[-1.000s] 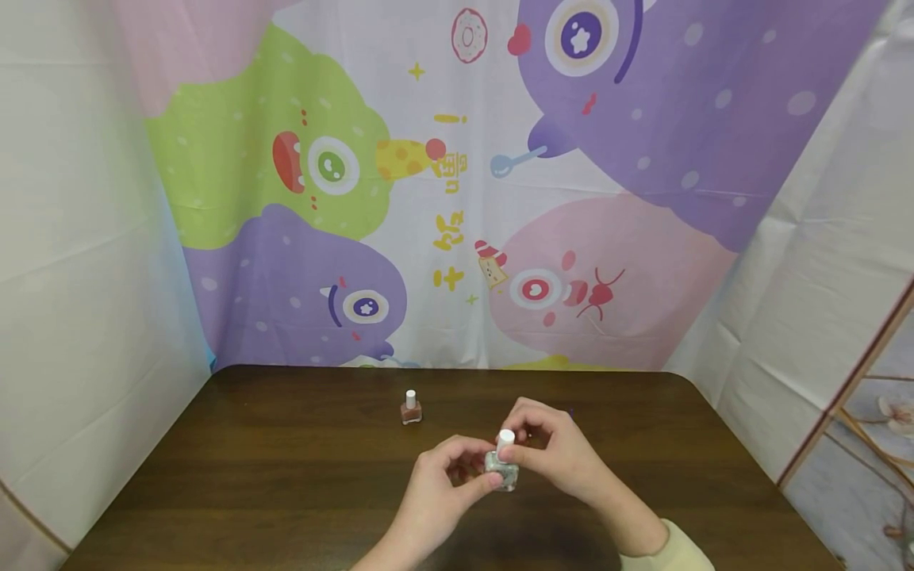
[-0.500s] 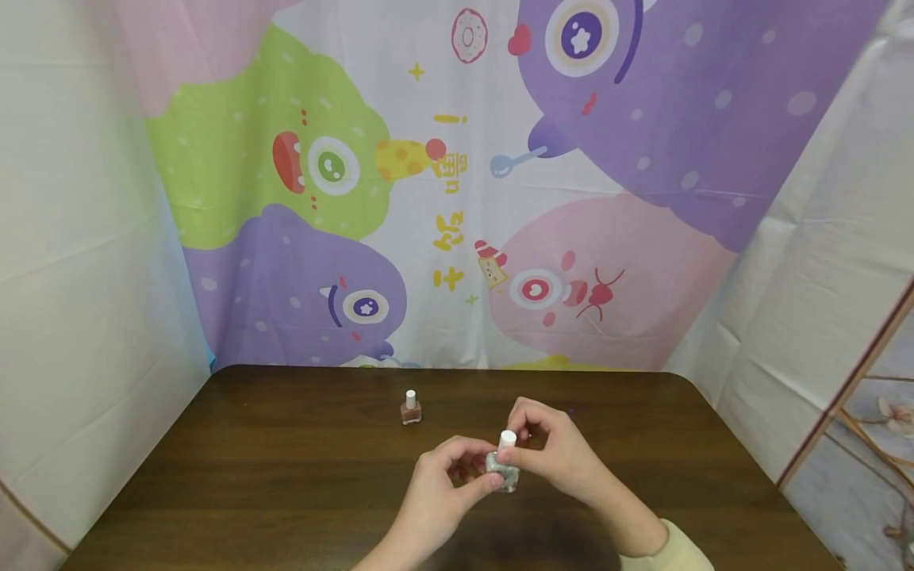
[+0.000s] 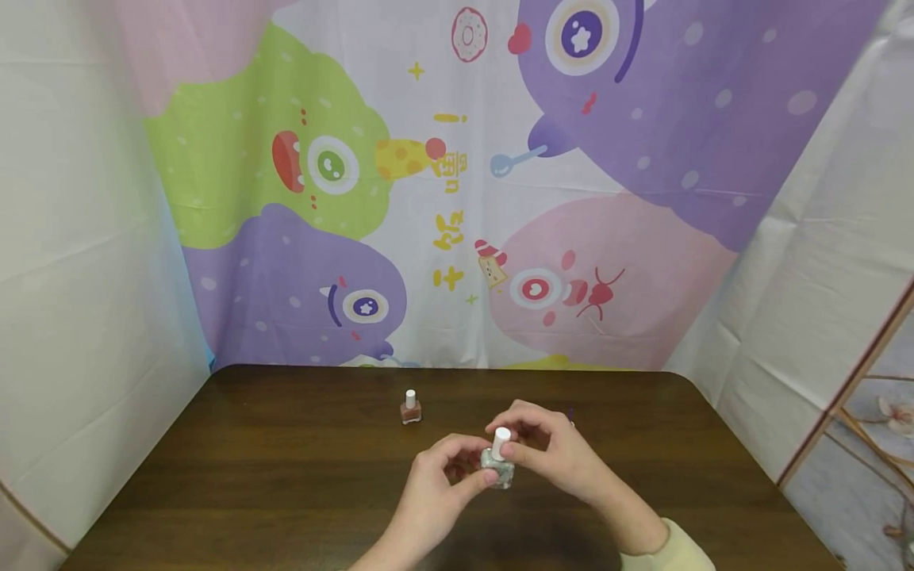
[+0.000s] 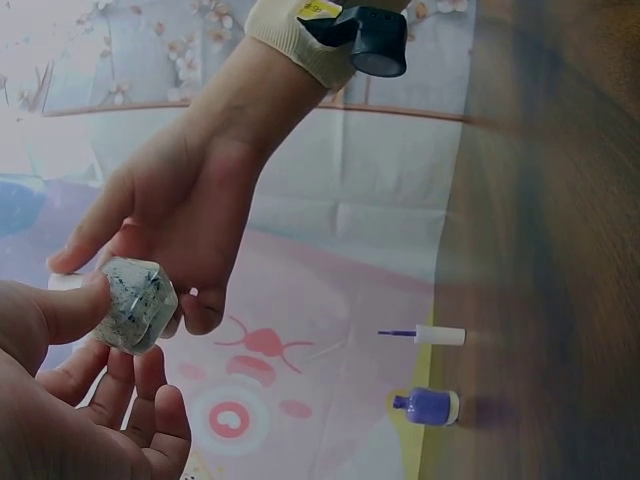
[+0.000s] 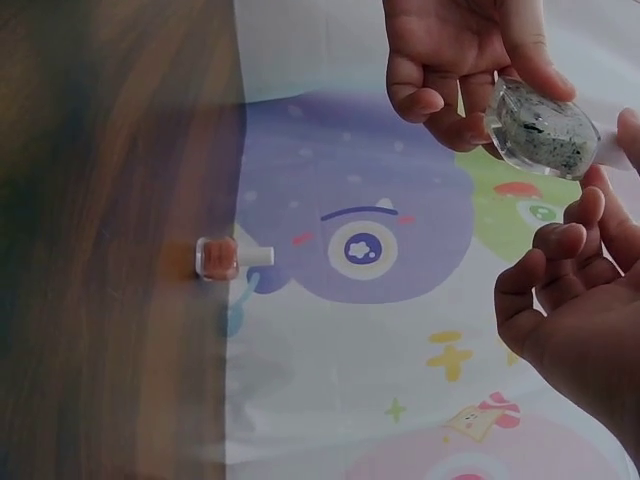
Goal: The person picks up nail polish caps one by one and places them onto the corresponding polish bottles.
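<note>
A: Nearest feature, and its bearing from the hands?

B: Glitter bottle (image 3: 498, 469), clear-walled and speckled, raised above the surface (image 3: 286, 484). Left hand (image 3: 441, 488) immediately to the left of the glitter bottle; right hand (image 3: 560, 454) to its right and slightly higher. Long axis nearly upright, tilted a little, with white cap (image 3: 501, 442) uppermost.

A: Nearer hand?

B: Both in contact. Left hand nearer the glass, pinching the body between thumb and fingers; right hand nearer the top, pinching the white cap, with other fingers loosely curled. Judged as decisive: alignment of white cap and body along one shared axis. White cap apparently seated; tightness impossible to tell.

A: Farther out?

B: Beyond the glitter bottle and to its left, well apart: brown bottle (image 3: 410, 411), upright and capped. Beyond the glitter bottle and to its right, largely masked by the right hand in the head view: purple bottle (image 4: 430, 407), upright and uncapped, with brush cap (image 4: 440, 335) just beside, brush upward. Farthest behind the glitter bottle: patterned cloth (image 3: 421, 333).

A: Counts?

B: Bottles, three: one glitter, one brown, one purple. Caps, three: two on bottles, one off. Hands, two.
</note>
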`<state>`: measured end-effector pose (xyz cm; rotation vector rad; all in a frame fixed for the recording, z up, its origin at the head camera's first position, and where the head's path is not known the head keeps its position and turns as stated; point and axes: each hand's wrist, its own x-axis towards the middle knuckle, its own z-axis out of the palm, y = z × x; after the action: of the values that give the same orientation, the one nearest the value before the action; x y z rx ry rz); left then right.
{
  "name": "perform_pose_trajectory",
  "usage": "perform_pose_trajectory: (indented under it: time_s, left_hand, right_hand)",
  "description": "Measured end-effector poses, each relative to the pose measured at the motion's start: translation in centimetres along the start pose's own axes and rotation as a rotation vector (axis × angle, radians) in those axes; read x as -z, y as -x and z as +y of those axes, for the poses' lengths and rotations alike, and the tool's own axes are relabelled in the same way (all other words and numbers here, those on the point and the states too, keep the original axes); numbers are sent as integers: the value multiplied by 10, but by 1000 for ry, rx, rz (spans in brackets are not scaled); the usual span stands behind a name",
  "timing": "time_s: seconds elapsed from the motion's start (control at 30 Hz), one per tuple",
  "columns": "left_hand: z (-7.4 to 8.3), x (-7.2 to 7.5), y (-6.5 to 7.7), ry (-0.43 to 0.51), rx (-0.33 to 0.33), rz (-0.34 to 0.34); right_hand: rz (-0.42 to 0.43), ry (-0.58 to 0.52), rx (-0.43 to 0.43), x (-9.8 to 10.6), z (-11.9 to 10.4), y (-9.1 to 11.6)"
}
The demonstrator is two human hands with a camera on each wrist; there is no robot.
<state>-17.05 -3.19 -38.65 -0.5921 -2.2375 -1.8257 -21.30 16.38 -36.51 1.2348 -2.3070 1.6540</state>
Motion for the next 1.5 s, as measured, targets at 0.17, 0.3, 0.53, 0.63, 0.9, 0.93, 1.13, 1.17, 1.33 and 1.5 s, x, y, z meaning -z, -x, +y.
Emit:
perform_pose_trajectory:
  time_s: [0.17, 0.3, 0.53, 0.63, 0.9, 0.93, 1.13, 1.17, 1.33, 1.5]
  left_hand:
    - [-1, 1, 0, -2, -5, -1]
    - [-1, 1, 1, -9, -9, -10]
    - [-1, 1, 1, -6, -21, -42]
    - [0, 1, 1, -4, -24, -44]
    - [-1, 1, 1, -8, -30, -43]
    - [-1, 1, 1, -7, -30, -43]
    - [0, 0, 1, -9, -32, -35]
    - [0, 0, 1, -10, -33, -34]
    - [1, -1, 1, -9, -30, -26]
    - [2, -2, 0, -6, -24, -20]
  right_hand:
    - [2, 8, 31, 3, -1, 0]
    - [-20, -36, 53, 4, -4, 0]
    - [-93, -120, 84, 3, -7, 1]
    - [-93, -127, 86, 3, -6, 1]
    - [-74, -125, 84, 2, -4, 1]
    - [-71, -124, 87, 2, -4, 1]
    - [-43, -94, 126, 1, -4, 0]
    - [-37, -87, 130, 1, -4, 0]
    - [-12, -65, 138, 0, -3, 0]
    - [1, -65, 163, 0, -3, -2]
